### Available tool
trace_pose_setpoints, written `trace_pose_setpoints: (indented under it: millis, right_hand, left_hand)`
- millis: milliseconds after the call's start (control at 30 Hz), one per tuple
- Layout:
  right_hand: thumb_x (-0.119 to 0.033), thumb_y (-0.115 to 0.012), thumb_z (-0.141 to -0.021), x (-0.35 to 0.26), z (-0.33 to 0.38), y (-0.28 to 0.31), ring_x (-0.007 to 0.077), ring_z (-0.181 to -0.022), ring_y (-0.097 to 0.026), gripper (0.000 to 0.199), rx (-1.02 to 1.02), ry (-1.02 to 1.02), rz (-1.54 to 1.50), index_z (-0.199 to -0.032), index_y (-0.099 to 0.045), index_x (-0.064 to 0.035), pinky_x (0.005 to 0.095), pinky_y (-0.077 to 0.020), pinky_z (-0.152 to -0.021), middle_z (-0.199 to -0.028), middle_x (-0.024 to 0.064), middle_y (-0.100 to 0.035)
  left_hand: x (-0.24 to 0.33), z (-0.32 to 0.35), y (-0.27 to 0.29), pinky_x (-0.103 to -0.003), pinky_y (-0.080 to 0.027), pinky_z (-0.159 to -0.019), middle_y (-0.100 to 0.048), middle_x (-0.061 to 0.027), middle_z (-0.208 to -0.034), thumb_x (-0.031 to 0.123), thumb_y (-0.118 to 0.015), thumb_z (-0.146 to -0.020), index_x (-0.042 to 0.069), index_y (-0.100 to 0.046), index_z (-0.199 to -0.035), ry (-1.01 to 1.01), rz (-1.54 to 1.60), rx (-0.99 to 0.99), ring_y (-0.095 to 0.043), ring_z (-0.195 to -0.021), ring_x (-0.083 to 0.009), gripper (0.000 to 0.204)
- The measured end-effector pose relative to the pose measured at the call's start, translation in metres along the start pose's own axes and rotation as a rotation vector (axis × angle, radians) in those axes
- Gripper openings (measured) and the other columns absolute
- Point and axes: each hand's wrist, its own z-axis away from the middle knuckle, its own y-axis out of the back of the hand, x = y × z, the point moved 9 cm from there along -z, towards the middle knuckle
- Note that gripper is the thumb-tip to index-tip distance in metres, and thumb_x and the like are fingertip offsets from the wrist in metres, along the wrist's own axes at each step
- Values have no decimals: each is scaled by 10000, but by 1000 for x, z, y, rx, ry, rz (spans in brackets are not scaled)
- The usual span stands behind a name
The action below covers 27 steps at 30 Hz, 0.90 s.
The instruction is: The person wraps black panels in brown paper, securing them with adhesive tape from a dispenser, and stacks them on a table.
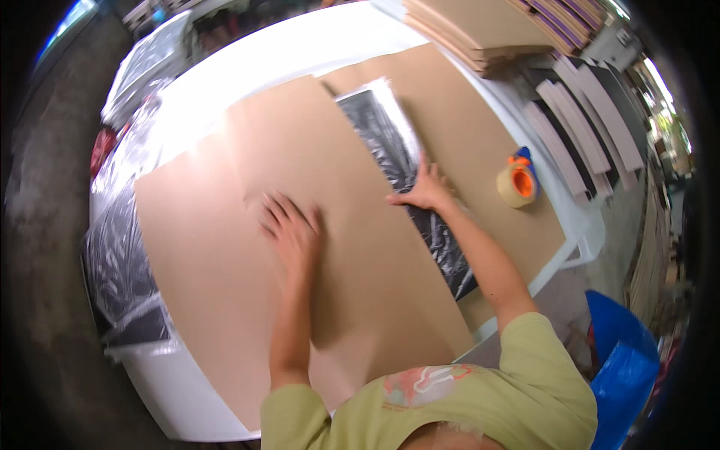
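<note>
A large brown cardboard sheet [217,247] lies across the white-covered table. My left hand [291,229] rests on it with the fingers spread, slightly blurred. At the sheet's right edge is my right hand [425,187], thumb stretched over that edge and fingers spread on a dark panel wrapped in clear plastic film [371,124]. This long panel lies partly beneath the edge of the sheet, on top of a second brown cardboard sheet [465,120]. To the right of my right forearm, a tape dispenser with a roll of tape [517,184] sits on the second sheet.
Dark film-wrapped pieces [124,262] lie along the table's left side. Stacked brown cardboard [487,30] stands at the far right. Beside it are several pale and dark strips [581,124]. A blue plastic item [626,375] is at the lower right.
</note>
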Motion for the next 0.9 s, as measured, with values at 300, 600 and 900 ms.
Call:
trace_pose_setpoints:
  millis: [300, 600, 900]
  right_hand:
    - [-462, -731, -635, 69, 29, 113, 386, -1177, -400, 849, 529, 322, -171, -1269, -383, -19, 503, -332, -970, -1241, 240, -441]
    - [-202, -683, -705, 307, -21, 130, 303, -976, -587, 556, 730, -163, -346, -1196, -488, -27, 416, -503, -775, -1086, 174, -586]
    - [-2, -549, -771, -197, 169, -1, 160, -940, -584, 417, -125, 883, -855, -1186, -501, -5, 276, -474, -832, -1062, 83, -599]
  left_hand:
    - [73, 133, -52, -500, -65, -1089, -125, -205, -1472, 432, -361, -909, 25, -206, -1407, -296, -40, -231, -68, -1361, -391, 661]
    - [71, 138, -39, -504, -81, -1088, -135, -212, -1468, 423, -394, -895, 15, -220, -1399, -295, 59, -146, -80, -1359, -394, 671]
    - [57, 137, -67, -500, -88, -1093, -151, -214, -1462, 422, -433, -868, 14, -234, -1395, -261, 153, -330, -94, -1359, -385, 695]
